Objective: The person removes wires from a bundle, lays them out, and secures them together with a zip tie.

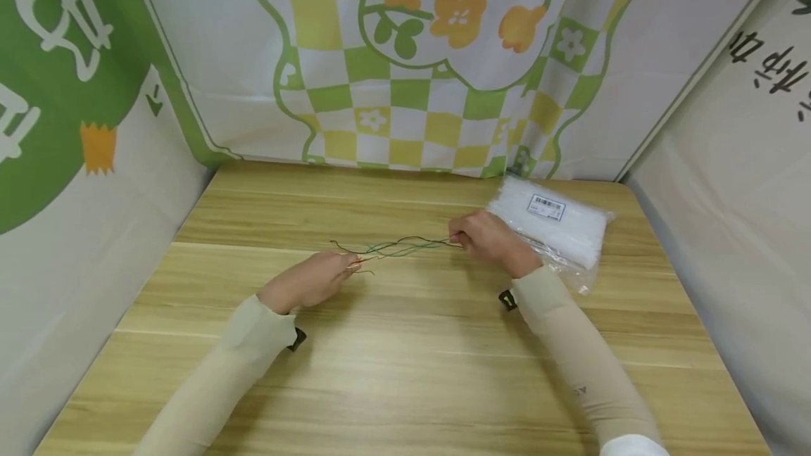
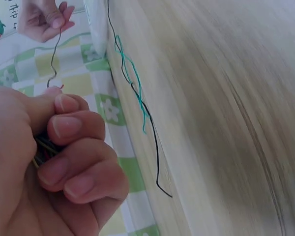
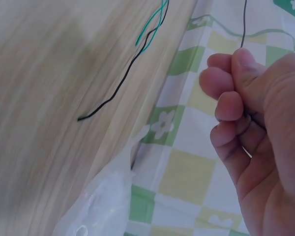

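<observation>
My left hand curls round a small bundle of thin coloured wires, mostly hidden in the palm in the left wrist view. One dark wire runs up from its thumb and forefinger towards the other hand. Between thumb and fingertips, my right hand pinches a dark wire, which stretches away from it. On the table below lie a loose black wire and green wires, crossing each other. Both hands are raised above the tabletop in the wrist views.
A clear plastic bag of white strips with a barcode label lies at the right rear of the wooden table, close behind the right hand. Behind the table hangs a checkered cloth; printed cloth walls stand on both sides.
</observation>
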### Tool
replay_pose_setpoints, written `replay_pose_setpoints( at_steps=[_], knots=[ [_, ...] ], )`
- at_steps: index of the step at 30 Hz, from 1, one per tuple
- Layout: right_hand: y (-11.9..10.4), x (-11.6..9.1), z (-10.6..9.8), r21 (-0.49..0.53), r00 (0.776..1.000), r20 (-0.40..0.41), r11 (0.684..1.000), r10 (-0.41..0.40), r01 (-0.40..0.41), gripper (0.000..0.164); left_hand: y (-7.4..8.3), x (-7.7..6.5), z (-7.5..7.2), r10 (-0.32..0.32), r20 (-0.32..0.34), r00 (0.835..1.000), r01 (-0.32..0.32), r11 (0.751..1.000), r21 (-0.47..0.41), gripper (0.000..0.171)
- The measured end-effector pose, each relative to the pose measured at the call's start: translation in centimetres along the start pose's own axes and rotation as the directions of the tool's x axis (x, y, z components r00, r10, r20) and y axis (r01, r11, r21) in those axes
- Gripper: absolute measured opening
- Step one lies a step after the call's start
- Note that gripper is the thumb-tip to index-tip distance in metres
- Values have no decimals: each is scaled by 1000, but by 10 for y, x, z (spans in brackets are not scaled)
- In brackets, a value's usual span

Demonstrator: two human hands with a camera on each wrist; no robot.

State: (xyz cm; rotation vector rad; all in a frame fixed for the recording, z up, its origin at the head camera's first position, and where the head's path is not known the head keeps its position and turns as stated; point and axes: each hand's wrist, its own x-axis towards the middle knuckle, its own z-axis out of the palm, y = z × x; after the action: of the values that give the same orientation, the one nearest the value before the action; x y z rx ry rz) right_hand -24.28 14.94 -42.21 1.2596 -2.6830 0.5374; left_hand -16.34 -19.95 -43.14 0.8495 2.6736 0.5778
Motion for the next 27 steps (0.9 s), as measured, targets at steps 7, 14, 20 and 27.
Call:
replay_pose_setpoints(
  at_steps=[7, 14, 20, 27],
  knots=[
    [11, -10, -3, -8, 1000, 1, 1000, -1, 1, 26, -7, -10, -5, -42, 25, 999, 44, 994, -101, 45],
    [22, -25, 0, -10, 1000, -1, 1000, 2, -2, 27, -14, -19, -8, -47, 20, 999, 50, 983, -178, 56],
    [30, -34, 1, -7, 1000, -1, 1000, 14, -14, 32, -24, -29, -9, -36, -24, 999, 30, 974, -224, 54],
    [35, -40, -1, 25, 997, 3, 996, 81, -81, 30, -31, -32, -10, -20, -21, 1000, 14, 975, -222, 49]
  ],
)
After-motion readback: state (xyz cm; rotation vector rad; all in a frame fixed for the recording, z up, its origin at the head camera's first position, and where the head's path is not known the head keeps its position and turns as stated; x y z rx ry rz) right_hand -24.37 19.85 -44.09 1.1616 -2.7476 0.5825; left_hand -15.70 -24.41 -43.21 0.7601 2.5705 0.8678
